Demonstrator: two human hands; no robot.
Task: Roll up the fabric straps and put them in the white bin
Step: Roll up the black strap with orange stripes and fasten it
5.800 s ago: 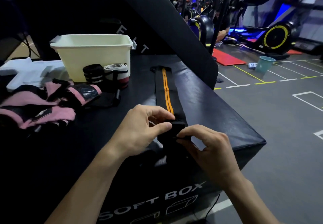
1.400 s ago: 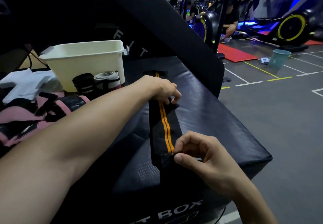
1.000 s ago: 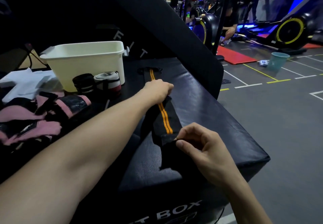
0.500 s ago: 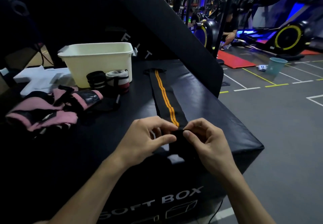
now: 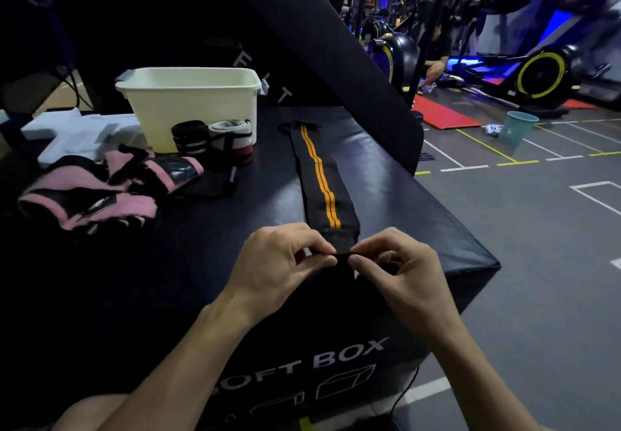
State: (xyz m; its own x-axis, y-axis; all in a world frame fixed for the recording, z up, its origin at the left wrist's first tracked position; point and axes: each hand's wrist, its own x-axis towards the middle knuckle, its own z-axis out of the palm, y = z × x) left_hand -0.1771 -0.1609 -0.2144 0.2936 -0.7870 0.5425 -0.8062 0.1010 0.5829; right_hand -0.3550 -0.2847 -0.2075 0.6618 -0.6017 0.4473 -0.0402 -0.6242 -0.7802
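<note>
A long black fabric strap point(image 5: 319, 175) with two orange stripes lies stretched flat on the black soft box point(image 5: 403, 202), running away from me. Its near end sits at the box's front edge, pinched between both hands. My left hand point(image 5: 282, 259) grips that end from the left with thumb and forefinger. From the right, my right hand point(image 5: 393, 262) pinches the same end. The white bin point(image 5: 191, 104) stands at the back left of the box top. Two rolled straps, a black one point(image 5: 189, 137) and a white-and-red one point(image 5: 232, 139), stand in front of the bin.
Pink and black straps point(image 5: 100, 185) lie in a loose heap at the left. White foam pieces point(image 5: 77, 134) sit behind them. A slanted black pad point(image 5: 336, 44) rises behind the box. The gym floor drops away on the right, with a teal cup point(image 5: 517, 126) and exercise machines point(image 5: 537, 74).
My left hand came back from the strap's middle to its near end. The strap now lies straight and flat, and both hands pinch the near end together.
</note>
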